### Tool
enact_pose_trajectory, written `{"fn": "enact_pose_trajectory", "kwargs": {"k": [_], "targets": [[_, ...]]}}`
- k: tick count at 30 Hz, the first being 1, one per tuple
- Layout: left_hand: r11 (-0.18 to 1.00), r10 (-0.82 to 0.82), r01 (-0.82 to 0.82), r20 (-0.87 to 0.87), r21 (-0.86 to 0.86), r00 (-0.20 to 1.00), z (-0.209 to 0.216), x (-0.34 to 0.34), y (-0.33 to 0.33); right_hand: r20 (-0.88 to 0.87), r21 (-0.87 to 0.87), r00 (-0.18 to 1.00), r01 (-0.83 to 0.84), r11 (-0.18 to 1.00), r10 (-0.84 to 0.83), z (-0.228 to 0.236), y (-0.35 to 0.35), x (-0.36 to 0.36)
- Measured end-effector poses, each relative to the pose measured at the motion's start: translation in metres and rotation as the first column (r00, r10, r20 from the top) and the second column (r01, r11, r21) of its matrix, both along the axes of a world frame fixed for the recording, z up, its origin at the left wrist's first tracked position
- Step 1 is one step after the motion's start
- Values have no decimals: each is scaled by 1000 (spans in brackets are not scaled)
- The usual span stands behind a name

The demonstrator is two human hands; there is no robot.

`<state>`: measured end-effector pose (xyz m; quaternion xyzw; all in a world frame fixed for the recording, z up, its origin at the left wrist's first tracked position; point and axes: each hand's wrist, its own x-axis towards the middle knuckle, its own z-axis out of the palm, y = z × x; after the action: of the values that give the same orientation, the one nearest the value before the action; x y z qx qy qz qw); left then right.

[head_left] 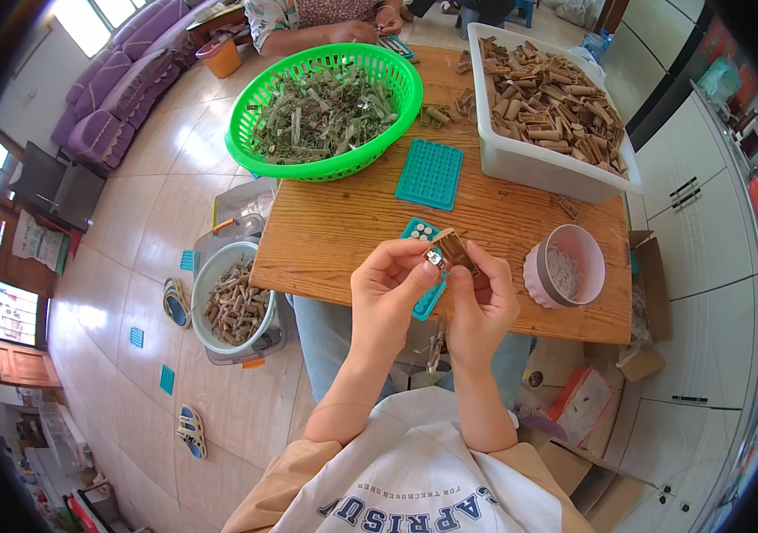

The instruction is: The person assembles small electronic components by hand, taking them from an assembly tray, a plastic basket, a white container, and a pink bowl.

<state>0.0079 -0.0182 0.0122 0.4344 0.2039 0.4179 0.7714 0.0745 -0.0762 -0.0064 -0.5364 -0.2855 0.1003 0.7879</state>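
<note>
My left hand (390, 289) pinches a small shiny, clear-looking piece (434, 257) between thumb and fingertips. Against it, my right hand (486, 298) grips a brown, curved shell-like piece (452, 246); the two pieces meet or nearly meet above the table's near edge. Partly covered by my hands lies a narrow teal tray (427, 302) with white round bits in its far end (420, 230). Farther off, a teal grid tray (430, 174) rests flat on the wooden table (335, 235).
A green basket (239, 147) of clear pieces and a white bin (557, 169) of brown shells stand behind. At right is a pink-white tub (541, 277); a white bucket (210, 330) of brown pieces stands left. Across the table, a person's hands (357, 33) work.
</note>
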Motion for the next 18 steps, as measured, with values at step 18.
{"fn": "enact_pose_trajectory", "kwargs": {"k": [18], "targets": [[994,66,-61,53,-86,996,-7,-6,-3,-37,4,999,34,999,-34,-6,3,-18]]}}
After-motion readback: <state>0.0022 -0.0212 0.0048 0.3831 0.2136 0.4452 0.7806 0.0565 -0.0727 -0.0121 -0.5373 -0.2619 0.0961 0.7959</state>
